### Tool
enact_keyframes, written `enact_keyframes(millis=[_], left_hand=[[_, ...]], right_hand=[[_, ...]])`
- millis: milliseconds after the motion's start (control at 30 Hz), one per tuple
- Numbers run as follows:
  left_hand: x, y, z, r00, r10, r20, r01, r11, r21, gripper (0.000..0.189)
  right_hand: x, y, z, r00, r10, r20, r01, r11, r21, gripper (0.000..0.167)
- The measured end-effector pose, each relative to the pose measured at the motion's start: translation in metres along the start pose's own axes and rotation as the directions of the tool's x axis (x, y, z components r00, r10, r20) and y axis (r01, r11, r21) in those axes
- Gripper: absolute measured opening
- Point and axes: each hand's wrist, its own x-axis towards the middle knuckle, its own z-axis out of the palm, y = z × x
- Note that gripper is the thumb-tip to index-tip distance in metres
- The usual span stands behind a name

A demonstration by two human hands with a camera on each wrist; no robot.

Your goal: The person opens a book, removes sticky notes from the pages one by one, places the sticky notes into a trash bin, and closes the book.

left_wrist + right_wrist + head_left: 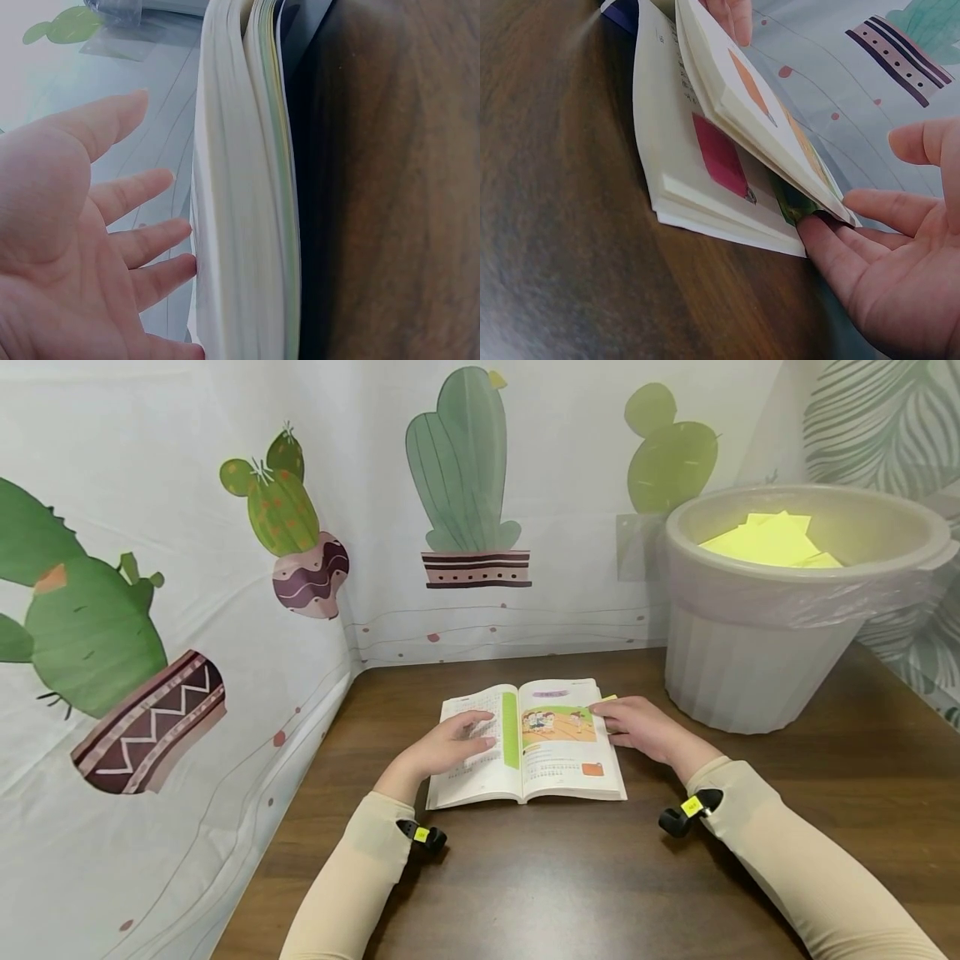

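An open book (558, 782) with printed text and coloured pictures lies on the table. Over its left page is my left hand (444, 746), fingers spread; in the left wrist view the lower fingertips (174, 271) meet the book's page side, with the thumb apart. At the right edge my right hand (647, 727) touches the pages. The right wrist view shows its fingers (834, 251) reaching under a raised block of pages (769, 112), the index finger at that block's edge and the thumb apart. A small yellow slip (609, 698) pokes out beside the right fingertips.
A grey bin (750, 652) lined with a clear bag stands at the right back, with yellow papers (772, 541) in it. Behind the brown table (525, 877) hangs a white cloth (360, 468) printed with cacti. Black wrist mounts (678, 818) sit on both sleeves.
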Motion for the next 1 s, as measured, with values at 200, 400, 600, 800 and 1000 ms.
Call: enact_keyframes(millis=[200, 400, 600, 800, 1000], left_hand=[[0.0017, -0.0016, 0.0004, 1.000, 0.004, 0.006, -0.004, 1.000, -0.007, 0.059], [0.0014, -0.0013, 0.0005, 1.000, 0.003, 0.003, -0.003, 1.000, -0.003, 0.059], [0.0008, -0.0021, 0.0014, 1.000, -0.005, 0.001, 0.005, 1.000, -0.006, 0.058], [0.0008, -0.0024, 0.0014, 1.000, 0.001, -0.002, -0.001, 1.000, -0.010, 0.058], [0.0017, -0.0026, 0.0002, 1.000, 0.001, 0.007, -0.001, 1.000, -0.009, 0.058]], right_hand=[[0.0002, 0.0003, -0.0011, 1.000, 0.005, 0.001, -0.005, 1.000, 0.016, 0.054], [-0.0002, -0.0005, -0.0013, 1.000, 0.002, 0.005, -0.002, 0.999, 0.035, 0.055], [-0.0003, 0.0000, -0.0018, 1.000, -0.010, 0.012, 0.009, 0.998, 0.059, 0.054], [0.0005, -0.0011, -0.0026, 1.000, -0.006, 0.002, 0.006, 0.997, 0.075, 0.054], [0.0006, -0.0011, -0.0044, 1.000, -0.005, 0.006, 0.005, 0.997, 0.072, 0.054]])
